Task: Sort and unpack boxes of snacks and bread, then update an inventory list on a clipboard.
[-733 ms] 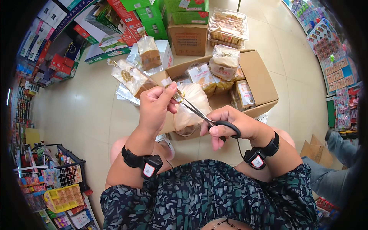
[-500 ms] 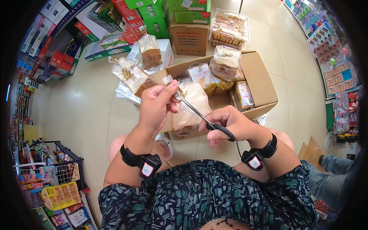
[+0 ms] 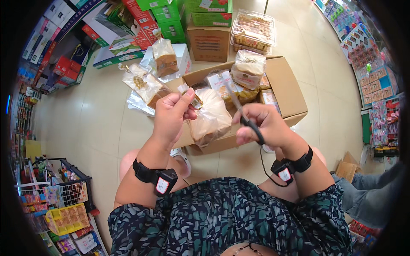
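Observation:
My left hand is closed in a pinch on the gathered neck of a clear bread bag, where a gold tie glints at the fingertips. The bagged loaf hangs at the near edge of an open cardboard box. In my right hand are black-handled scissors, their blades blurred, pointing up and away over the box, apart from the bag. Inside the box lie several wrapped packs, and another bagged loaf rests on top of them.
Two more bagged loaves lie left of the box, beside a white carton. Behind stand a brown carton and a clear food container. A shopping basket is at lower left. Someone's jean-clad leg shows at right.
The scissors have moved right and away from the bag neck, tilting more upright. My left hand stays nearly in place with the bag neck.

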Demonstrator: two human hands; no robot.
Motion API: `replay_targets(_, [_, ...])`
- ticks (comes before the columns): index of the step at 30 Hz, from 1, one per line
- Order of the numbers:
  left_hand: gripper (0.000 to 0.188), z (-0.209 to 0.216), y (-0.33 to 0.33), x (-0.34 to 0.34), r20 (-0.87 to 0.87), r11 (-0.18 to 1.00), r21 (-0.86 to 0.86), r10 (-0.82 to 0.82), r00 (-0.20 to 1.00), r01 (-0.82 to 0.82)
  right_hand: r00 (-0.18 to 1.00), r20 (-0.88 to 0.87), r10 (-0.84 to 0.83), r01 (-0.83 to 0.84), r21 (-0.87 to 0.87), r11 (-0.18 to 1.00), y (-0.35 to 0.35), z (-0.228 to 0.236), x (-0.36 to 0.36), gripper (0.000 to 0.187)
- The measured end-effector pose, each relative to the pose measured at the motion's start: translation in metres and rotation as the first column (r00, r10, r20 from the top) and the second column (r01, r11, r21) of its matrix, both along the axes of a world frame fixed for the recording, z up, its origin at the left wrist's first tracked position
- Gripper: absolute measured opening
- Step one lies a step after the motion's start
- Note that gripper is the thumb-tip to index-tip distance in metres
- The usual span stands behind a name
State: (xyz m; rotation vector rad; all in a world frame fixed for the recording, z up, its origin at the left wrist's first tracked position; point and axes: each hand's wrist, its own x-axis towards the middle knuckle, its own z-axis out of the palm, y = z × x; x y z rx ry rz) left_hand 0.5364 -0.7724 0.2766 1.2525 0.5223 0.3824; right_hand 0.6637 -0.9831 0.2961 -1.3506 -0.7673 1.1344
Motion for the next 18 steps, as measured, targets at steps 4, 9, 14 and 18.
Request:
replay_targets(4, [0.018, -0.015, -0.005, 0.005, -0.093, 0.997, 0.039, -0.057, 0.994, 0.061, 0.989, -0.001, -0.150, 0.145, 0.243, 0.959, 0.008, -0.013, 0.010, 0.038])
replay_targets(9, [0.017, -0.023, -0.017, 0.012, -0.077, 0.976, 0.124, -0.169, 0.983, 0.177, 0.962, 0.021, -0.274, 0.266, 0.175, 0.948, 0.027, -0.037, -0.003, 0.044])
replay_targets(14, [0.017, -0.019, -0.034, 0.019, -0.101, 0.959, 0.169, -0.215, 0.971, 0.230, 0.922, -0.052, -0.385, 0.387, 0.200, 0.900, 0.032, -0.050, -0.007, 0.037])
replay_targets(18, [0.018, -0.018, -0.041, 0.020, -0.076, 0.960, 0.129, -0.240, 0.968, 0.248, 0.914, -0.022, -0.405, 0.404, 0.146, 0.903, 0.026, -0.048, 0.001, 0.029])
